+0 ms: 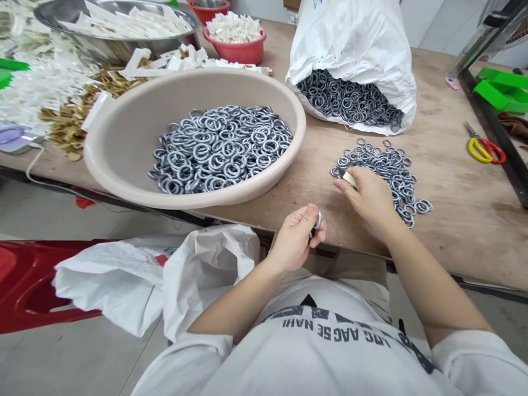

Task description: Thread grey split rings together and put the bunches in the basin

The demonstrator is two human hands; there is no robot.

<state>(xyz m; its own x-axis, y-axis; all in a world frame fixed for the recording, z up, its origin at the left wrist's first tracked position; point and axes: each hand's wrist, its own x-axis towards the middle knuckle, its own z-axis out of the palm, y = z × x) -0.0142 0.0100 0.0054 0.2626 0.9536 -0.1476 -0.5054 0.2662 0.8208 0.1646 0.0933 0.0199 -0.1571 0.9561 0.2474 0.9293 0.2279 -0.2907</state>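
My left hand [295, 236] is closed on a grey ring [318, 220], pinched between thumb and fingers just past the table's front edge. Over the left side of a loose pile of grey rings [398, 170], my right hand [369, 192] grips a small light-coloured tool with a dark tip [348, 178]; its exact kind I cannot make out. The dark tip is close to rings at the pile's edge. To the left stands a wide beige basin [119, 159], with many similar rings [223, 148] heaped inside.
Behind the pile, a white sack [355, 38] lies open, full of darker rings [350, 99]. Scissors [484, 148] and green bins [503, 91] are at right. A steel bowl [119, 47], red bowl [243, 52] and white pieces crowd the back left. A white bag [206, 269] hangs below the table edge.
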